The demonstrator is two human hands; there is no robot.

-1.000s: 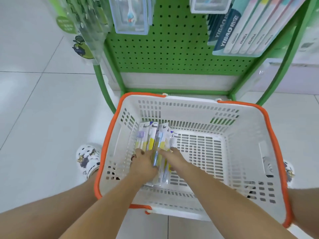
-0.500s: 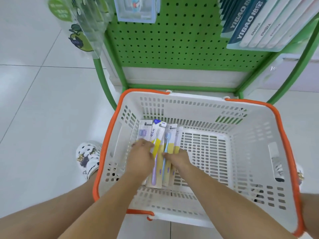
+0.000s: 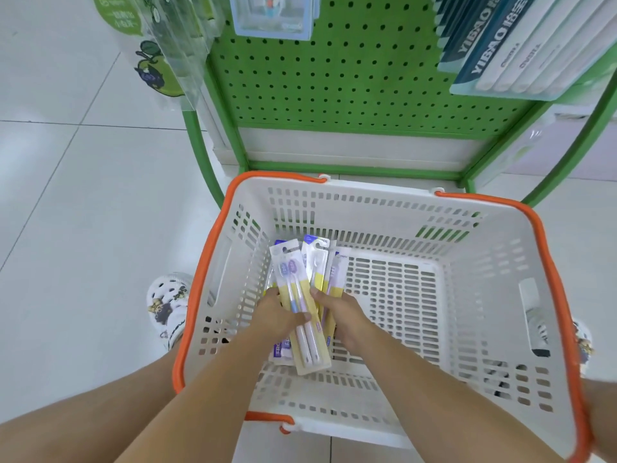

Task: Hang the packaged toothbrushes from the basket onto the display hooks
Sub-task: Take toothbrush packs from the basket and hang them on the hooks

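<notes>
Basket point(image 3: 494, 295) walls ring both hands — green pegboard point(image 3: 350, 78) beyond.

You can't see your left hand's fingers point(image 3: 267, 297); they lie under the front toothbrush pack point(image 3: 298, 305). The packs behind it point(image 3: 335, 272) overlap. The hanging boxes point(image 3: 521, 45) are cropped by the top edge.

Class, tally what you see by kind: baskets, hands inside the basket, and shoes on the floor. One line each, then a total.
Baskets: 1
Hands in the basket, left hand and right hand: 2
Shoes, one and another: 2
Total: 5
</notes>
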